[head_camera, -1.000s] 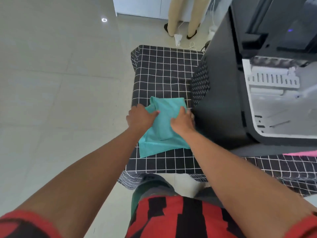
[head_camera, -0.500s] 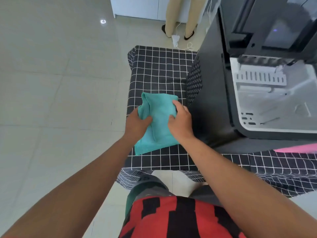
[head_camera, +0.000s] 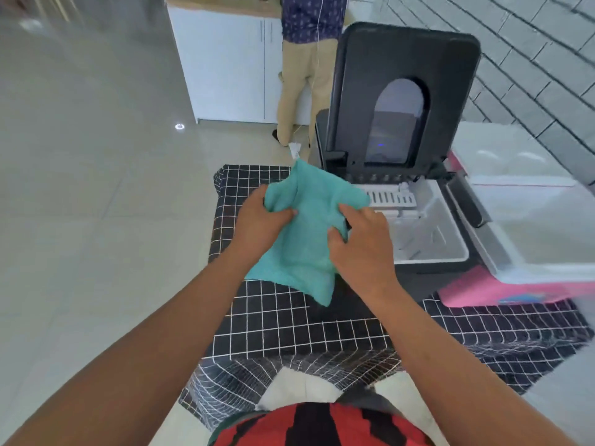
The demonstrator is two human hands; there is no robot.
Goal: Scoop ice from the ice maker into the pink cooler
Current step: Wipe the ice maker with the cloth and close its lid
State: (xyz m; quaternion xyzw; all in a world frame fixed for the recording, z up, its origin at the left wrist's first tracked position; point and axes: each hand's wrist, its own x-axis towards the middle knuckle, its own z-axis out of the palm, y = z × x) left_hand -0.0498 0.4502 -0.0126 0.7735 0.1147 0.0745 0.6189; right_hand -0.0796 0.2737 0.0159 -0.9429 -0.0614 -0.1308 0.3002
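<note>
A teal cloth (head_camera: 306, 233) is lifted off the checked tablecloth (head_camera: 289, 323). My left hand (head_camera: 260, 220) grips its left edge and my right hand (head_camera: 360, 249) pinches its right side. Just right of the cloth stands the black ice maker (head_camera: 402, 123) with its lid raised upright. Its pale inner basin (head_camera: 428, 233) is open and I see no ice in it. The pink cooler (head_camera: 502, 289) with a white lid sits against the ice maker's right side. No scoop is visible.
A person in tan trousers (head_camera: 299, 78) stands behind the table at white cabinets (head_camera: 225, 66). A white cord and plug (head_camera: 294, 149) hang near the table's far edge. Glossy tiled floor (head_camera: 96, 204) spreads to the left.
Both hands have picked the teal cloth up from the table and carried it higher, towards the ice maker's opening. The view has tilted up, showing the raised lid and the cooler.
</note>
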